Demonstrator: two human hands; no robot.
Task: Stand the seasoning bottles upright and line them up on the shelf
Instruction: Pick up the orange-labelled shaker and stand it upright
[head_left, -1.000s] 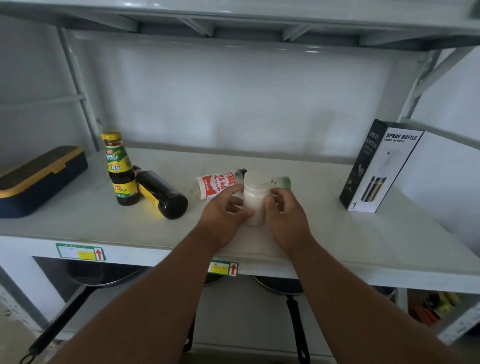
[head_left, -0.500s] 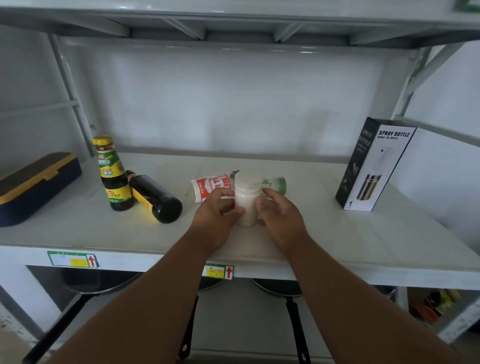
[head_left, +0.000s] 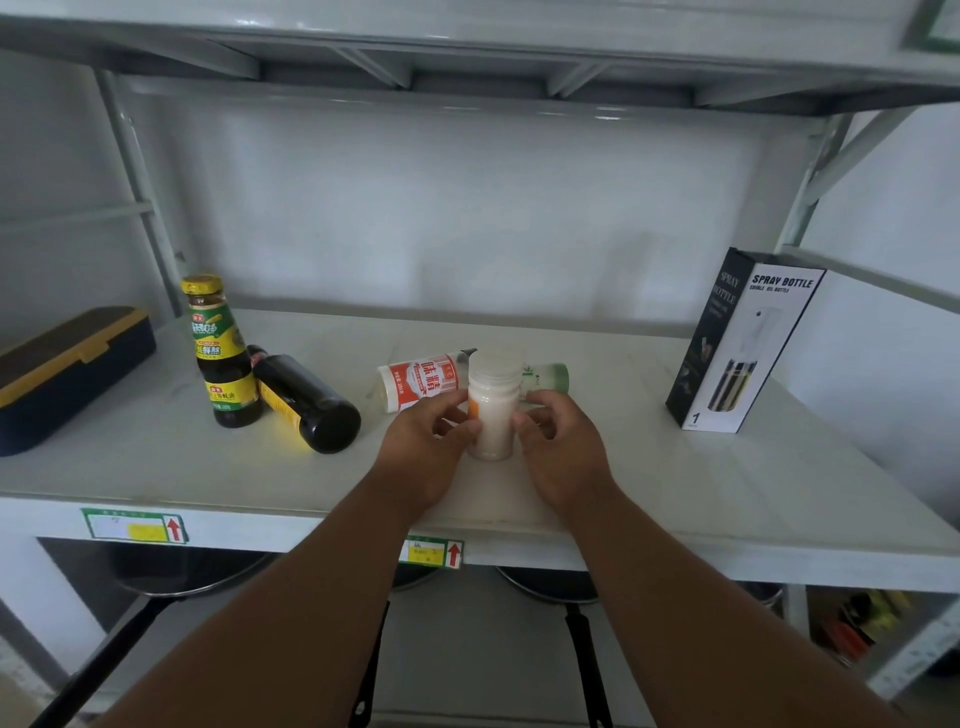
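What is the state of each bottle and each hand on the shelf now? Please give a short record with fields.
white jar: upright, near the front of the shelf
left hand: holds the jar's left side
right hand: holds the jar's right side
yellow-capped sauce bottle: upright
dark bottle: lying down, beside the sauce bottle
red-labelled bottle: lying down, behind the jar
green-capped bottle: lying down, partly hidden

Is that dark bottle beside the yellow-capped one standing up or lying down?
Lying down. The dark bottle rests on its side on the shelf, its round base facing the camera, against the upright yellow-capped bottle.
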